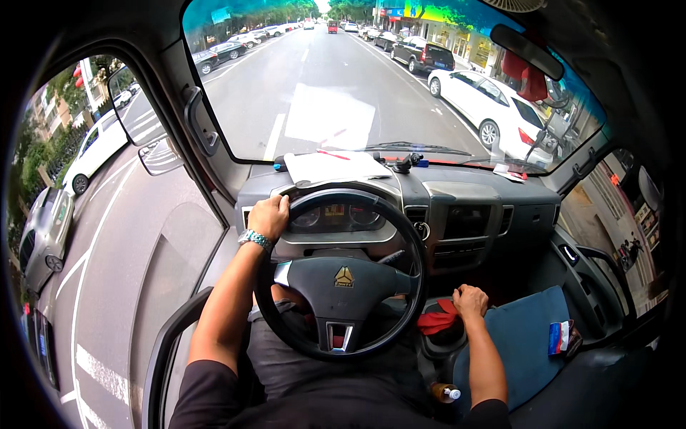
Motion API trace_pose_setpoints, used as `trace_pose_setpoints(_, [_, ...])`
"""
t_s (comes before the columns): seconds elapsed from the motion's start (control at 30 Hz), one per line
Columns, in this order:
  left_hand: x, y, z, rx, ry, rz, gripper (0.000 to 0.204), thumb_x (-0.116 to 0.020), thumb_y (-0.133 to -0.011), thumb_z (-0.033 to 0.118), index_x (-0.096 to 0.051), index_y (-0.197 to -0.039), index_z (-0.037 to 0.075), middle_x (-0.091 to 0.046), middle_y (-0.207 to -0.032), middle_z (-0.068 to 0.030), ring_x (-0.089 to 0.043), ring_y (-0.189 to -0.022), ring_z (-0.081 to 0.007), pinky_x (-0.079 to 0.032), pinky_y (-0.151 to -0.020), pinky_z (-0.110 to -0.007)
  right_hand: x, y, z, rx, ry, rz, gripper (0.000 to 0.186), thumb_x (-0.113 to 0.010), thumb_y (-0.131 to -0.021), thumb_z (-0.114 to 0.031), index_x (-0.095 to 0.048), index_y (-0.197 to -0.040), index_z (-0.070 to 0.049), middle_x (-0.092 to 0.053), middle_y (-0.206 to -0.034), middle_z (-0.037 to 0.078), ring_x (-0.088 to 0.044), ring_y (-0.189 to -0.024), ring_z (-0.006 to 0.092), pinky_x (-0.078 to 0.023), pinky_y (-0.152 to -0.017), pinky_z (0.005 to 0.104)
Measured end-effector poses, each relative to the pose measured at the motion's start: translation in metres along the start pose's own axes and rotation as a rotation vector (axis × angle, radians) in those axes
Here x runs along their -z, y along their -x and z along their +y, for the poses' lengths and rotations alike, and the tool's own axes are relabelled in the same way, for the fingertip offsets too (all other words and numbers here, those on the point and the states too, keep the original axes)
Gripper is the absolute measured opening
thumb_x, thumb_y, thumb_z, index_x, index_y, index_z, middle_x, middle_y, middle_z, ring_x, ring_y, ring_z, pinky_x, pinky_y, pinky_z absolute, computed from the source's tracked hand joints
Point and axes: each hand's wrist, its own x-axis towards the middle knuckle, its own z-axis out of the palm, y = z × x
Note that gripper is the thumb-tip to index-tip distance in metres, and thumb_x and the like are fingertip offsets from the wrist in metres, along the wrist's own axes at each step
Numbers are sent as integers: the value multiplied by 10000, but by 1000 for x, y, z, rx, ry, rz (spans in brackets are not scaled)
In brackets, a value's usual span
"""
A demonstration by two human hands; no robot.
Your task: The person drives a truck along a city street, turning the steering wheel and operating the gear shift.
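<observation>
My left hand [269, 217], with a metal-banded watch [256, 240] at the wrist, is closed round the upper left rim of a black steering wheel [420, 286]. To the right of the wheel, my right hand [470, 301] is curled closed, knuckles up, beside a red cloth [437, 320] at the gear lever's place. Whatever lies under its palm is hidden. An instrument panel [334, 216] shows through the top of the wheel. On the dashboard above it lie white papers [336, 169] with a red pen [333, 154] on them.
A blue-grey seat [525, 343] at the right bears a small blue, white and red packet [559, 338]. Next to my right forearm is a bottle [444, 392]. Through the windshield, a road [275, 93] runs ahead, a white car [493, 107] stands at right, and a red vehicle [332, 27] is far off.
</observation>
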Motion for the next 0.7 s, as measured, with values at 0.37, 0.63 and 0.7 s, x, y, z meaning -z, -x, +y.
trace_pose_setpoints(0.37, [7, 9, -3, -22, 36, -12, 434, -540, -1065, 395, -740, -960, 24, -716, -870, -279, -697, -864, -488, -539, -796, -562, 2, 2, -6, -22, 39, -60, 254, -720, -915, -360, -810, -908, -123, -784, -915, 147, -754, -865, 360, -602, -802, 483])
trace_pose_setpoints(0.63, [11, 34, -13, 6, 98, 48, 419, -576, -1063, 382, -701, -906, 14, -690, -838, -280, -679, -833, -494, -532, -752, -553, 3, 5, -6, -35, 20, -57, 269, -715, -918, -379, -809, -922, -127, -783, -920, 146, -754, -890, 363, -601, -818, 482])
trace_pose_setpoints(0.7, [17, 40, -11, 49, 109, 38, 415, -588, -1058, 393, -715, -922, 22, -699, -847, -275, -684, -838, -489, -538, -750, -545, 6, 4, -12, -34, 24, -65, 272, -714, -918, -384, -810, -926, -130, -783, -922, 145, -754, -889, 364, -601, -819, 484])
